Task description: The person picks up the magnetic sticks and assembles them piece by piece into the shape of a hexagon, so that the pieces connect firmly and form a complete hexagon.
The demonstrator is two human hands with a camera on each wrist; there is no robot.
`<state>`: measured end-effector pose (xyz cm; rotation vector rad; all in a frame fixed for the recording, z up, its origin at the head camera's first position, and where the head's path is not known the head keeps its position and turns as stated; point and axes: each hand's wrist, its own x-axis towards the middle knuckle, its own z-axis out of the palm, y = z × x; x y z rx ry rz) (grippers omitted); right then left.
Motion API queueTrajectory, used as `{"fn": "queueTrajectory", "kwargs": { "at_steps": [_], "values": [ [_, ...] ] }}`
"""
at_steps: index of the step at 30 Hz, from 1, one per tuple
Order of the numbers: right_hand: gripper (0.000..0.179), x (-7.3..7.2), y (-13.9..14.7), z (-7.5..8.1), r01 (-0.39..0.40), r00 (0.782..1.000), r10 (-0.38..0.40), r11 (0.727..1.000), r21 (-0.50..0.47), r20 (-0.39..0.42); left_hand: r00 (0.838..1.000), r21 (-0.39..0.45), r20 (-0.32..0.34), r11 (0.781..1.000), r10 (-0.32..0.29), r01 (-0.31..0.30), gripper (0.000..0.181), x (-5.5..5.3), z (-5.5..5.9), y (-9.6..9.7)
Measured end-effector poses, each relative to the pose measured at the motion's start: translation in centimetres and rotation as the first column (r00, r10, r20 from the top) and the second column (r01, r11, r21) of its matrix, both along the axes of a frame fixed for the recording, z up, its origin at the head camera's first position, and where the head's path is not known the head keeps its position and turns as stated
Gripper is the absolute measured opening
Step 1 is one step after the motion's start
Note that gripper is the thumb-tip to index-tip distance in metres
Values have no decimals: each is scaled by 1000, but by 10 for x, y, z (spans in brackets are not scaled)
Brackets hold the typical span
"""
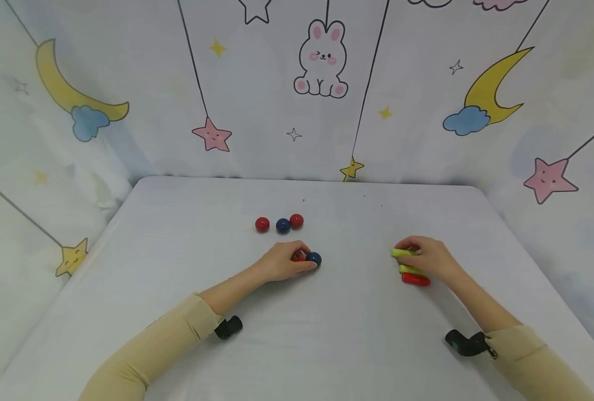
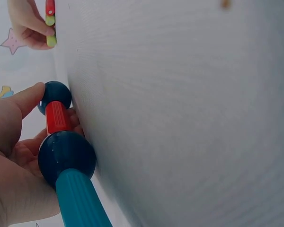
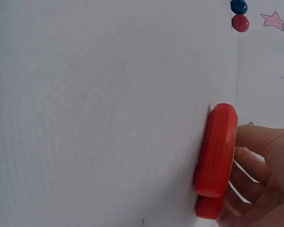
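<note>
My left hand (image 1: 280, 262) holds a toy piece of balls and ribbed rods, low over the white table. In the left wrist view the piece runs from a far dark blue ball (image 2: 55, 94) through a red rod (image 2: 58, 117) and a nearer dark blue ball (image 2: 66, 158) to a teal rod (image 2: 83, 201). The thumb presses on the far ball. On the right, my right hand (image 1: 429, 259) pinches a yellow-green rod (image 1: 402, 253). Beside it lie another yellow-green rod (image 1: 411, 270) and a red rod (image 1: 416, 279); a second red rod (image 3: 210, 206) shows in the right wrist view.
Beyond the left hand, a red ball (image 1: 262, 224), a dark blue ball (image 1: 283, 225) and another red ball (image 1: 297, 221) lie on the white table (image 1: 347, 323). A patterned cloth (image 1: 166, 83) hangs behind and at the sides. Black devices (image 1: 229, 327) are at both wrists.
</note>
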<state>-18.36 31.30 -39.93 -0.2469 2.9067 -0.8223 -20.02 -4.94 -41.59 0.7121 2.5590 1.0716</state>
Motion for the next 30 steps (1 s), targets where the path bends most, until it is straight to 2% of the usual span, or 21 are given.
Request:
{"fn": "queueTrajectory", "kwargs": {
  "at_steps": [9,16,19,25,30],
  "values": [
    [22,-4,-25,-7,-95,992,89,994,-62,-94,1000,-6,1,1000,0,0,29,1,1,0],
    [21,-2,-66,-6,-188,981,179,973,-134,-71,1000,-8,-5,1000,-4,4,29,1,1,0],
    [21,-4,-83,-6,-248,969,242,958,-147,-58,1000,-6,-4,1000,-5,5,29,1,1,-1],
    [21,-9,-107,-7,-364,931,354,917,-161,-87,1000,11,3,1000,-11,11,30,1,0,-2],
    [22,-11,-118,-6,-388,921,379,905,-172,-86,1000,27,18,999,-17,17,31,2,0,-4]
  ]
}}
